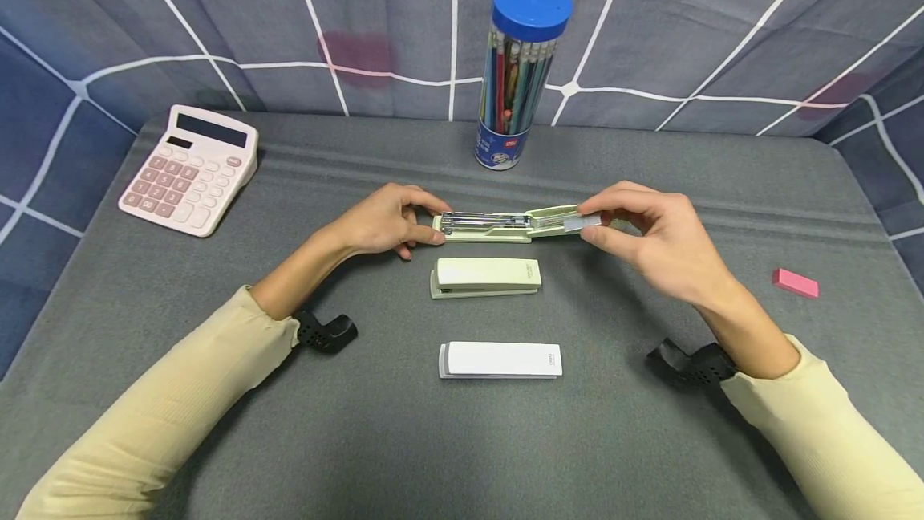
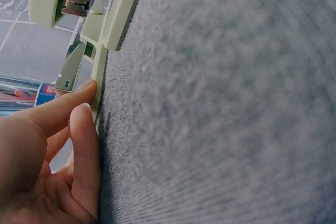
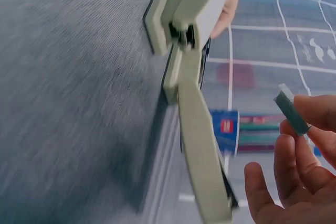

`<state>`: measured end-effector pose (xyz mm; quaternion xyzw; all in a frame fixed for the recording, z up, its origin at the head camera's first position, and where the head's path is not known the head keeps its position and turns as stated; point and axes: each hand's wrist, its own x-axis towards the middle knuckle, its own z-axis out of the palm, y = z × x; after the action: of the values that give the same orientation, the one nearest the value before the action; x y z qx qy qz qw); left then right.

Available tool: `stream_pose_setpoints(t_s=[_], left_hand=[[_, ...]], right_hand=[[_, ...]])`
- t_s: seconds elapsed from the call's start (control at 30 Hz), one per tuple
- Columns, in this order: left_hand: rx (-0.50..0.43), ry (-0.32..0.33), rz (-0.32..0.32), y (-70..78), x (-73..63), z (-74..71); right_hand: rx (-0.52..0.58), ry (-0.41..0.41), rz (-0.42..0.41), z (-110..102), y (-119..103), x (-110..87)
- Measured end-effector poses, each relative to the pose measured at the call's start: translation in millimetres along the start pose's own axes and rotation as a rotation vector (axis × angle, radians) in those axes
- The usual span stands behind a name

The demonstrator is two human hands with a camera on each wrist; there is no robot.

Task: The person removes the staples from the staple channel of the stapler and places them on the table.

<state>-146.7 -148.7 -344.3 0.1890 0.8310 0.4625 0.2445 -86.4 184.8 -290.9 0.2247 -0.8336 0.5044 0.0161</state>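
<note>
A pale green stapler (image 1: 498, 237) lies opened out on the grey table, its lid (image 3: 199, 150) swung over to the right and its metal staple channel (image 1: 484, 221) exposed. My left hand (image 1: 386, 219) pinches the left end of its base (image 2: 97, 69) between thumb and fingers. Between thumb and forefinger, my right hand (image 1: 653, 239) holds a short strip of staples (image 3: 291, 111) above the lid's end. The right wrist view shows that strip apart from the lid. A second pale green stapler (image 1: 487, 275), closed, lies just nearer, with a white stapler (image 1: 501, 359) nearer still.
Behind the work stands a clear tube of pencils (image 1: 516, 79) with a blue cap. A pink calculator (image 1: 189, 171) lies at the back left, and a pink eraser (image 1: 796, 282) at the right. A checked curtain (image 1: 404, 6) hangs along the back edge.
</note>
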Motion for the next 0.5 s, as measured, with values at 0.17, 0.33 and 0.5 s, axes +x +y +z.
stream_pose_setpoints(t_s=[0.17,0.33,0.5], left_hand=[[0.000,-0.002,-0.004,1.2,-0.3,-0.3],[-0.007,0.001,-0.009,2.1,-0.4,-0.3],[-0.002,0.002,-0.029,2.2,-0.5,0.1]], right_hand=[[-0.013,0.063,0.062,-19,9,-18.0],[-0.109,0.123,0.214,-32,22,-33.2],[-0.164,0.130,0.271,-38,39,-40.0]])
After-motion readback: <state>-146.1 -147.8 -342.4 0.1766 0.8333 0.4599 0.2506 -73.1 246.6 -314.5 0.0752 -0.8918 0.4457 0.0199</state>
